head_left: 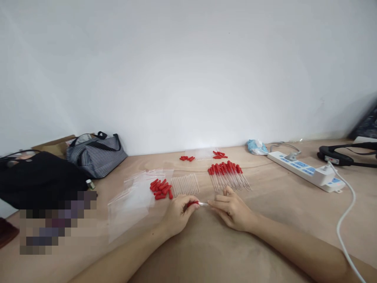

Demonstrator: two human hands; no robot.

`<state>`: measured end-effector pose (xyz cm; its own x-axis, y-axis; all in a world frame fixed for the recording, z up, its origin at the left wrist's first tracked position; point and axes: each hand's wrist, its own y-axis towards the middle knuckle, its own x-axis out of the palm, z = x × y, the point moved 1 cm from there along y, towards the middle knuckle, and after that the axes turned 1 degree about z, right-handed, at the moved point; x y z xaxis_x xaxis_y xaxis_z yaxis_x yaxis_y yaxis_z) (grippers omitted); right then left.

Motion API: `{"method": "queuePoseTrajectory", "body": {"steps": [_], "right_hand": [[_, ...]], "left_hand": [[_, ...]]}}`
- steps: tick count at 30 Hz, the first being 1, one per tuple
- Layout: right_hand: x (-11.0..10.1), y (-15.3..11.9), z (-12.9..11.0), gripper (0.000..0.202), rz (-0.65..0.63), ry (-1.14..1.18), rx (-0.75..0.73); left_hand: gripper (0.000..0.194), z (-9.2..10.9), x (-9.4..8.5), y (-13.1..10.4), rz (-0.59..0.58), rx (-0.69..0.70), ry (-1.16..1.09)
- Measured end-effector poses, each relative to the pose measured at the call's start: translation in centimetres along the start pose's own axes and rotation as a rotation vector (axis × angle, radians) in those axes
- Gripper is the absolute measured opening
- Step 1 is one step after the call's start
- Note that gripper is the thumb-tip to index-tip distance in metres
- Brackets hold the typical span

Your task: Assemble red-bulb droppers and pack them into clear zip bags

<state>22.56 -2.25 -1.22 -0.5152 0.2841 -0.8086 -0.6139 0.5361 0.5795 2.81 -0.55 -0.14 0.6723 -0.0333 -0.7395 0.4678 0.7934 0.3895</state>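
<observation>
- Head view, centre, low: left hand [178, 214], nearly closed, thumb and forefinger pinching a red bulb [193, 204].
- Same place, to the right: right hand [232, 210], partly curled, fingertips pinched at the right end of a clear tube [203, 204]. The tube lies between the hands, its left end at the bulb; depth of fit cannot be told.
- Handling, as judged: hold tube and bulb in one line; push straight with a slight twist, no bending, since the tube looks thin. Fingers close to the joint would steady it; a light pinch spares the soft-looking bulb.
- Centre, left of middle: loose bulbs [160, 188], heaped, just beside a row of bare tubes [185, 184].
- Centre, right of middle: bulbed tubes [225, 173], side by side, red ends toward the wall [188, 78]; a neat pattern for lining up others.
- Left of centre: clear bags [129, 208], overlapping, flat.
- Right: power strip [303, 167], white cable [341, 216] near the right forearm; best given room.
</observation>
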Motion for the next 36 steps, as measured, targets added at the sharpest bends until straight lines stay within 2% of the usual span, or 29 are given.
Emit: {"method": "queuePoseTrajectory", "body": {"steps": [4, 8, 20, 29, 31, 33, 36], "right_hand": [[-0.3, 0.0, 0.2, 0.027, -0.04, -0.093, -0.102], [-0.4, 0.0, 0.0, 0.026, -0.043, -0.124, -0.101], [0.2, 0.3, -0.9, 0.024, -0.056, 0.002, 0.016], [-0.7, 0.8, -1.1, 0.015, -0.129, -0.046, 0.077], [-0.7, 0.9, -0.8, 0.014, -0.154, -0.043, 0.152], [-0.5, 1.1, -0.1, 0.016, -0.14, -0.015, 0.31], [0.2, 2.1, 1.6, 0.02, -0.061, 0.03, 0.576]], "left_hand": [[0.014, 0.4, 0.0, -0.2, -0.028, 0.145, 0.095], [0.018, 0.7, 0.1, -0.3, -0.064, 0.266, 0.14], [0.017, 1.1, 0.2, -0.3, -0.113, 0.349, 0.16], [0.015, 0.3, -0.2, 0.1, -0.088, 0.333, 0.157], [0.02, -0.2, -0.6, 0.1, 0.002, 0.293, 0.211], [0.031, -0.8, -1.2, -0.1, 0.125, 0.208, 0.287], [0.021, -1.7, -1.9, -0.4, 0.185, 0.097, 0.374]]}}
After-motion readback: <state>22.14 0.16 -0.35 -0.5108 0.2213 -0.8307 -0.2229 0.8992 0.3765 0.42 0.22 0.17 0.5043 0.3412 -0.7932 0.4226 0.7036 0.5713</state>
